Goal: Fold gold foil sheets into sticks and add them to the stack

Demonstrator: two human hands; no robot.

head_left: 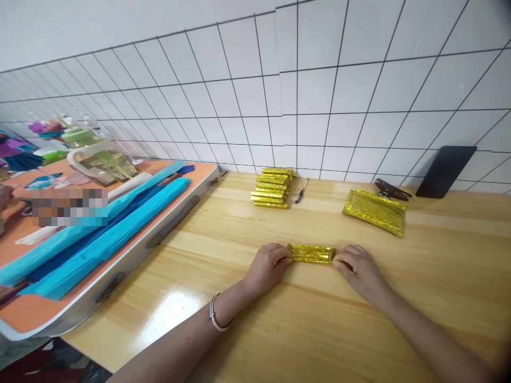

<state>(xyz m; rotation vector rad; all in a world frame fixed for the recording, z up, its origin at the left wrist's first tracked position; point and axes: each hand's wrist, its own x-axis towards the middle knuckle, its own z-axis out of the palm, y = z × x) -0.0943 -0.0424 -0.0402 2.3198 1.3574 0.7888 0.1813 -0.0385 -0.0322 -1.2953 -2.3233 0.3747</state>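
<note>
A strip of gold foil paper [312,254], partly folded or rolled, lies on the wooden table between my two hands. My left hand [269,266] pinches its left end, with the fingers pressed together. At the opposite end, my right hand [355,266] grips the foil with bent fingers. Behind my left hand sits a pile of narrow gold foil rolls [272,189]. Flat gold foil sheets [374,213] lie in a stack beyond my right hand.
A pen [302,190] lies beside the rolls. Near the sheets are a dark hair claw [393,190] and a black phone-like slab [446,171] leaning on the tiled wall [311,90]. To the left, an orange-topped table [199,178] carries blue paper [107,234] and a green-lidded bottle [80,137].
</note>
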